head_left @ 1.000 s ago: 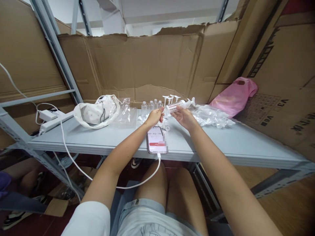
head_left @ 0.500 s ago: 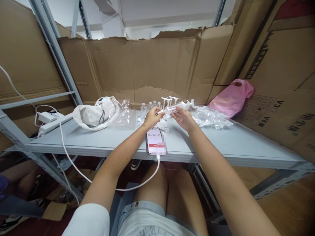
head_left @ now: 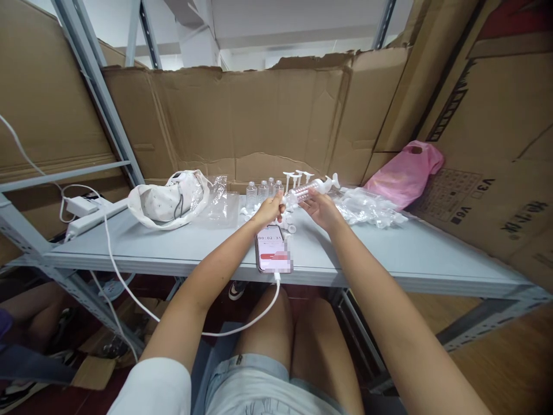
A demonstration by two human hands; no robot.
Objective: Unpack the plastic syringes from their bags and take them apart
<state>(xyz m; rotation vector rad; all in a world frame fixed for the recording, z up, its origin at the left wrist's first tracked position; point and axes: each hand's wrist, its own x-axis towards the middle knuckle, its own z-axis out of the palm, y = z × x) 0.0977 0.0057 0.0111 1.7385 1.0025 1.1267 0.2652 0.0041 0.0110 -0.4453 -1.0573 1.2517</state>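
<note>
1. Brown cardboard point(head_left: 259, 109) stands like walls around a grey counter point(head_left: 389, 248). Metal shelf poles go up on the left side.
2. The head view shows a big clear syringe point(head_left: 309, 188) in the middle. It is up in the air, just above the counter and behind a phone point(head_left: 273, 249). It is tilted, with the thin tip low on the left and the white end high on the right.
3. The right hand point(head_left: 322, 210) is curled shut around the fat middle of the syringe. The left hand point(head_left: 268, 210) has its fingers pinched tight on the thin tip. I cannot tell if a little cap sits between those fingers.
4. The syringe looks see-through and hard, with small pinkish marks along its side and a white wing piece at the far end. It looks smooth, so I think it could be slippery.
5. If the pinch on the tip slips, the syringe could jerk and drop onto the phone.
6. A swinging elbow or hand could knock over the small bottles point(head_left: 263, 189) just behind. It could also scatter the tiny white parts point(head_left: 288, 226) lying under the hands.
7. A pile of clear plastic bags point(head_left: 367, 206) lies near on the right, and a pink bag point(head_left: 406, 173) sits behind it.
</note>
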